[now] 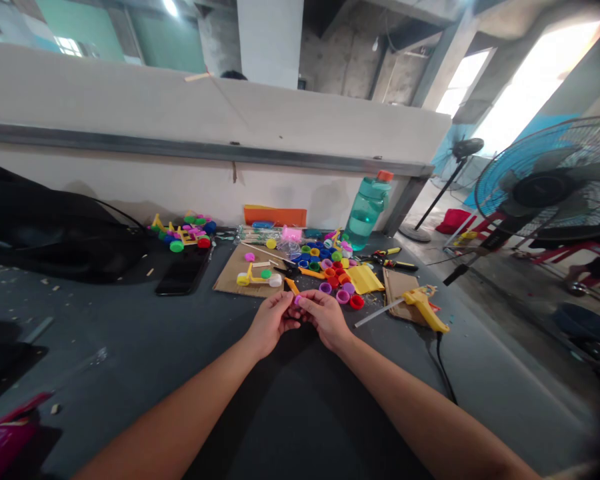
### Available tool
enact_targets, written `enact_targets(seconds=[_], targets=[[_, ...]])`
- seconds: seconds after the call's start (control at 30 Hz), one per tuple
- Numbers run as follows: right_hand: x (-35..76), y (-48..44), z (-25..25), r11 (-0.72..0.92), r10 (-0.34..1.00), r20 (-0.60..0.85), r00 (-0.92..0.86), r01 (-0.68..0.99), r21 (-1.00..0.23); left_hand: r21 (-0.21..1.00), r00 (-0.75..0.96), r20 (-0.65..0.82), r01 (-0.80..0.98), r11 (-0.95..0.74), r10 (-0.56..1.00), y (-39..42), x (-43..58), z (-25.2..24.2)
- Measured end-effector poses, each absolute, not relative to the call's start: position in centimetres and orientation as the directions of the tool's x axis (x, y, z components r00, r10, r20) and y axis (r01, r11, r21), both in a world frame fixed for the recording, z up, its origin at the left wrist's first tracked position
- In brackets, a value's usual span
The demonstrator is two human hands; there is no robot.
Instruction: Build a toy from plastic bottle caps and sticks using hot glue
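Purple plastic, a small piece [298,301], sits pinched between the fingertips of my left hand [274,321] and right hand [326,319], just off the near right corner of the flat cardboard [225,277] on the dark tabletop [130,327]. My fingers hide which way it faces. Beside it a slim orange strip [291,285] has its long axis slanting toward the tabletop's far edge, leaning left; I cannot tell whether I grip it. Right of that lie glossy round caps [357,302].
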State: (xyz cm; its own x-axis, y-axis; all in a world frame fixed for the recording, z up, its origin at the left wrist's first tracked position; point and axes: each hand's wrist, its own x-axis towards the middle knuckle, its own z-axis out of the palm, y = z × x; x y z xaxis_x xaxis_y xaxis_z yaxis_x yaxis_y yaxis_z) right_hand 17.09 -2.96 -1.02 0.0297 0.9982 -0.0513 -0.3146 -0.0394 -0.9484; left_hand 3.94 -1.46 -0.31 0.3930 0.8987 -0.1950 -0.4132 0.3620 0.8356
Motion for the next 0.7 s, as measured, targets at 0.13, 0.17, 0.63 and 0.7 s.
enact_targets(seconds=[0.13,0.17,0.63,0.7], targets=[[17.39,-2.65,-1.38,0.074,0.990,0.054,0.129,-0.154,-0.985,0.852,0.391,-0.182,-0.395,0.343,0.902,-1.51,4.07,-0.31],[17.47,-2.63,-1.46,0.099,0.987,0.085,0.135,-0.105,-0.990,0.859,0.387,-0.183,-0.384,0.339,0.904,-1.51,4.11,-0.37],[17.78,-3.31,-1.08,0.316,0.938,0.344,0.048,0.289,-0.903,0.872,0.346,-0.146,-0.397,0.286,0.927,-1.53,4.31,-0.80],[17.74,-3.26,-1.23,0.305,0.942,0.331,0.052,0.274,-0.912,0.866,0.348,-0.149,-0.407,0.292,0.925,-1.52,4.31,-0.82]])
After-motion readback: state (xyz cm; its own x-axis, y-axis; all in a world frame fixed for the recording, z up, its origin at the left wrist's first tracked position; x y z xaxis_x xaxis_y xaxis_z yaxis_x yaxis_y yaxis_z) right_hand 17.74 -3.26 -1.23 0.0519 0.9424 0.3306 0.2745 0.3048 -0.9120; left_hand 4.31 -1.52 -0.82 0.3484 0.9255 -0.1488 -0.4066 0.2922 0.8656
